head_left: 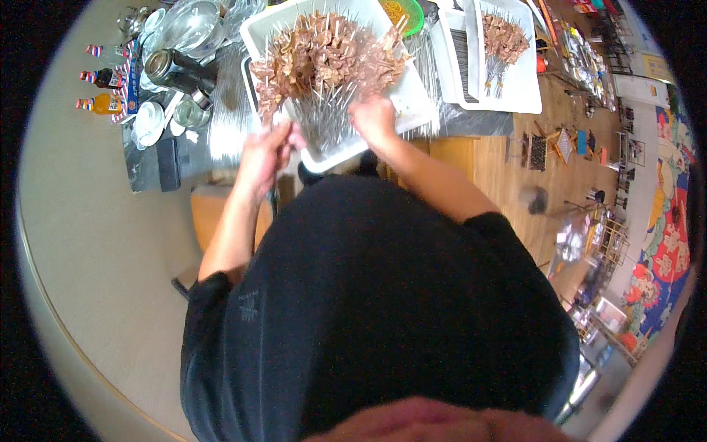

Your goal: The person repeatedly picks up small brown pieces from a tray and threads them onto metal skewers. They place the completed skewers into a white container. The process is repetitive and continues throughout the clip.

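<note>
In front of me a white plastic tray (418, 110) is piled with meat skewers (324, 55). Brown, folded pieces of meat fan out at the far side, and the bare metal sticks (324, 125) gather toward the tray's near corner. My left hand (271, 153) is at the tray's left near edge, thumb and fingers curled together and slightly blurred; I cannot make out what they hold. Over the tray's right part, my right hand (374, 120) is closed in a fist beside the sticks and meat. Whatever is inside that fist is hidden.
A second white tray (526, 96) with meat skewers stands at the right. Loose metal sticks (230, 110) lie left of my tray. Farther left are a dark jar (173, 68), a glass jar (190, 114), a black phone-like slab (169, 163) and bottles (101, 103). A green bowl (416, 16) stands behind.
</note>
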The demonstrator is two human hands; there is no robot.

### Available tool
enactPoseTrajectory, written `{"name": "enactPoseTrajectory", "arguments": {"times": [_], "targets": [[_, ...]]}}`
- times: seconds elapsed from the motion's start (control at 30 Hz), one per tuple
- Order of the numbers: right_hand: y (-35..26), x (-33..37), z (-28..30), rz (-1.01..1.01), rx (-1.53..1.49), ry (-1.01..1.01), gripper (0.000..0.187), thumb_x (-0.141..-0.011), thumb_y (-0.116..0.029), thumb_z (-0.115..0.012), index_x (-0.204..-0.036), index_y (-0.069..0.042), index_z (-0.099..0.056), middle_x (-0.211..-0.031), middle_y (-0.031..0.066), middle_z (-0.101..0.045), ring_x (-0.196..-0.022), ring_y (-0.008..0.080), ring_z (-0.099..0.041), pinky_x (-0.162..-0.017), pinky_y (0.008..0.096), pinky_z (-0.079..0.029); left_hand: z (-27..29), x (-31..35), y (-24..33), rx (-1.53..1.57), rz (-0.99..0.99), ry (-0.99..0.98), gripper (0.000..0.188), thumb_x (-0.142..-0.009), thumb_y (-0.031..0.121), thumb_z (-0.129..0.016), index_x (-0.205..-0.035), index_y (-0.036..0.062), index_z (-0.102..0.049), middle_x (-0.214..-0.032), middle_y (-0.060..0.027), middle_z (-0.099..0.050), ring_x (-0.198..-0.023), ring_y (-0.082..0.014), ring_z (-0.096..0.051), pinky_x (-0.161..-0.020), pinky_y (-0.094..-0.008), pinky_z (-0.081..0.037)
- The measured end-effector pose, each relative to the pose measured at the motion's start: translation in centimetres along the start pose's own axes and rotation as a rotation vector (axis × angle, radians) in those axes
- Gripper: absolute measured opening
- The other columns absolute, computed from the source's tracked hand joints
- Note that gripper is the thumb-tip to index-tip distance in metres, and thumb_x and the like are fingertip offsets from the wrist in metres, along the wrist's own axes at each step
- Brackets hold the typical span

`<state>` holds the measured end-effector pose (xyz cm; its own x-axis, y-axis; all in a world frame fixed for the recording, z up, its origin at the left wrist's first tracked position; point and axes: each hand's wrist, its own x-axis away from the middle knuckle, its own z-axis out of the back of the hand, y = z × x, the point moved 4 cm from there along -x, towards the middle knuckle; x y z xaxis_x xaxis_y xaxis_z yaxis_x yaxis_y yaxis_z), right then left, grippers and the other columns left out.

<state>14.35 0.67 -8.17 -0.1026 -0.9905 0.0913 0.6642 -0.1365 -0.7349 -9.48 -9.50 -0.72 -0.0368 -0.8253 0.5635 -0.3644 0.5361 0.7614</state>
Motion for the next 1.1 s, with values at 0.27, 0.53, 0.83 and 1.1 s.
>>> {"name": "enactPoseTrajectory", "arguments": {"times": [0.27,0.53,0.83,1.1], "targets": [[-2.2,-3.1,2.0,0.111,-0.026,-0.076,0.029,-0.083,-0.026,-0.065,-0.083,0.003,-0.068,-0.085,0.0264,-0.07,-0.083,0.0447,-0.069,-0.077,0.0489,-0.054,-4.0,-1.0,0.1,0.022,-0.028,0.048,0.024,-0.105,0.024,-0.055,-0.104,0.0027,-0.067,-0.081,-0.0029,-0.073,-0.049,-0.0042,-0.038,-0.045,-0.0216,-0.028],[-2.1,-6.6,1.6,-0.033,-1.003,-0.405,0.014,-0.097,-0.007,-0.057,-0.099,0.006,-0.062,-0.097,0.0207,-0.071,-0.089,0.0308,-0.074,-0.078,0.0388,-0.062,-6.7,-2.1,-0.7,0.046,0.048,0.108,0.023,-0.104,0.023,-0.055,-0.104,0.0032,-0.066,-0.084,-0.0054,-0.074,-0.049,-0.0046,-0.037,-0.044,-0.0219,-0.028],[-1.7,-6.6,6.0,-0.106,-1.053,-0.469,0.012,-0.099,-0.007,-0.057,-0.106,0.003,-0.058,-0.085,0.0122,-0.067,-0.069,0.0227,-0.068,-0.058,0.0336,-0.056,-8.2,-1.6,-1.2,0.134,0.025,0.07,0.025,-0.106,0.024,-0.052,-0.111,0.0019,-0.063,-0.085,-0.0041,-0.073,-0.05,-0.0045,-0.038,-0.045,-0.0212,-0.03],[-4.5,-5.2,11.1,-0.068,-1.05,-0.482,0.02,-0.102,-0.019,-0.061,-0.113,-0.003,-0.059,-0.084,0.005,-0.063,-0.053,0.0042,-0.045,-0.043,0.0199,-0.032,-8.8,-3.5,-0.9,0.288,-0.041,-0.053,0.031,-0.106,0.021,-0.052,-0.129,0.0016,-0.058,-0.109,-0.0119,-0.072,-0.052,-0.0057,-0.035,-0.047,-0.0215,-0.03]]}}
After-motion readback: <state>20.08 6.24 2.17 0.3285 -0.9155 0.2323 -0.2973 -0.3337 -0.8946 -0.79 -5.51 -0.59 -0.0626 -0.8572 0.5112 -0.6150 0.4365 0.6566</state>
